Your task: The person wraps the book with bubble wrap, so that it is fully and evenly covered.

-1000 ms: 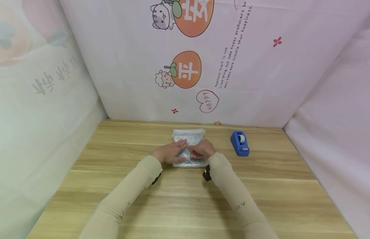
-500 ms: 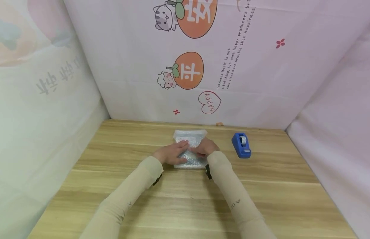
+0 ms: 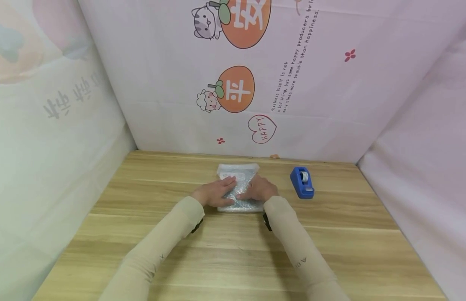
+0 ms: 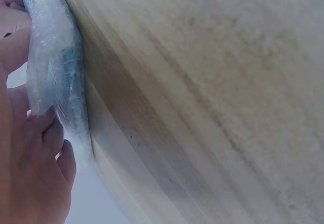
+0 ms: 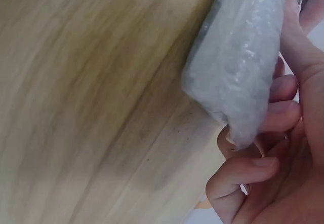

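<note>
A flat package in clear bubble wrap (image 3: pixel 238 169) lies on the wooden table, with something bluish showing through. My left hand (image 3: pixel 215 193) rests on its left side, fingers stretched over the top and thumb spread toward the near edge. At the right edge is my right hand (image 3: pixel 260 189), its thumb extended onto the wrap and its other fingers curled. The right wrist view shows those curled fingers (image 5: pixel 243 176) around the corner of the bubble wrap (image 5: pixel 243 67). In the left wrist view, the wrap's side stands slightly puffed above the table.
A blue tape dispenser (image 3: pixel 303 184) with a roll of tape stands right of the package. Behind the wooden table (image 3: pixel 225 259) rises a printed white cloth (image 3: pixel 161 104), and more pale cloth hangs on both sides.
My right hand has shifted slightly; its thumb now points out over the wrap while the other fingers stay curled. My left hand keeps its place on the package.
</note>
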Motion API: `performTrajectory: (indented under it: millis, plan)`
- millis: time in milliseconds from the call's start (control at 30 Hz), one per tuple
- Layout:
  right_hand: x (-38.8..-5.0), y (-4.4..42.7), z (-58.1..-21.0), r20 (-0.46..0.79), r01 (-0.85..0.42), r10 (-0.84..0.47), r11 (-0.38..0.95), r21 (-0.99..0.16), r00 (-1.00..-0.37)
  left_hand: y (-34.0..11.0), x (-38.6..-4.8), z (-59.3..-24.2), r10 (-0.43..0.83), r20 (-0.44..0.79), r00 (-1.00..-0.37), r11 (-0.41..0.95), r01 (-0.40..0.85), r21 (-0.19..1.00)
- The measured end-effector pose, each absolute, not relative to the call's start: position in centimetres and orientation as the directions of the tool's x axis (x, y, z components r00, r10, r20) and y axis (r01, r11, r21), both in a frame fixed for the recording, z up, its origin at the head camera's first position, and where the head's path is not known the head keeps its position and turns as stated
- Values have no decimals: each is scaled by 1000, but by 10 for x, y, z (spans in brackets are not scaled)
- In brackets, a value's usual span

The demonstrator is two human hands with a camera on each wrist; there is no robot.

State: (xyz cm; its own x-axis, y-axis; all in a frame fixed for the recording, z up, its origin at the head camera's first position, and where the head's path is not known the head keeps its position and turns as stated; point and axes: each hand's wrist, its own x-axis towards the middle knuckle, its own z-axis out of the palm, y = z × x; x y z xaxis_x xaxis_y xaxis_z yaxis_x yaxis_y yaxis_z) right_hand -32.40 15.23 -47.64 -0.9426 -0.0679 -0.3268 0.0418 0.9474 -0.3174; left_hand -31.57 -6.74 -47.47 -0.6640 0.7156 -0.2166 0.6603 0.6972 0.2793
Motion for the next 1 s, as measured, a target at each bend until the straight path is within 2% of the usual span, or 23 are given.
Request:
performTrajectory:
  millis: [400, 533, 700, 1000]
  plan:
    - [-305, 162, -463, -378, -140, -257, 940, -310, -889, -65, -316, -476, 726, -214, -654, 686, 665, 294]
    - [-298, 169, -455, -395, -208, -372, 893, -399, -840, -66, -317, -478, 723, -217, -656, 690, 669, 275]
    - [-294, 180, -443, -322, -303, -498, 813, -497, -805, -70, -317, -477, 703, -228, -674, 711, 655, 255]
    - [-285, 204, -416, -286, -342, -511, 810, -477, -810, -75, -319, -468, 678, -219, -702, 729, 604, 321]
